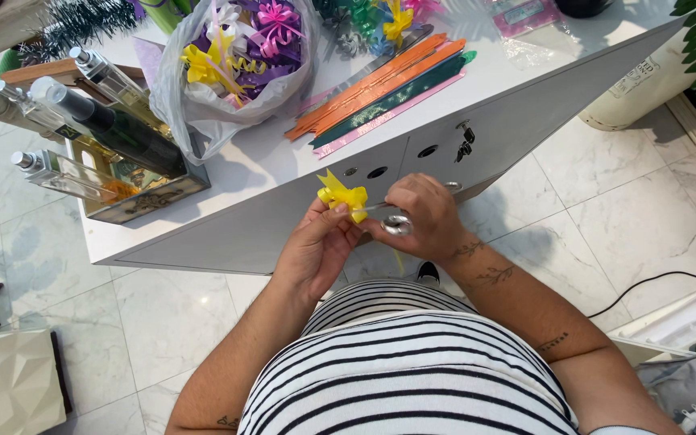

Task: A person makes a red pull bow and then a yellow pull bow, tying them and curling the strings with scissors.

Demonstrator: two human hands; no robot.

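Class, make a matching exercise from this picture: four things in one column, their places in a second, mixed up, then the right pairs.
1. yellow bow
2. scissors
3. ribbon strips
4. bottles

a. lying flat on the table
b. in the right hand
c. standing in a box at the table's left end
d. held by the left hand

Pairs: 1-d, 2-b, 3-a, 4-c

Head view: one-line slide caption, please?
Left hand holds yellow ribbon bow; right hand works scissors at it.

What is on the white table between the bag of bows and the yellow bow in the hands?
Nothing: in the head view, only bare white table lies between the bag and the yellow bow.
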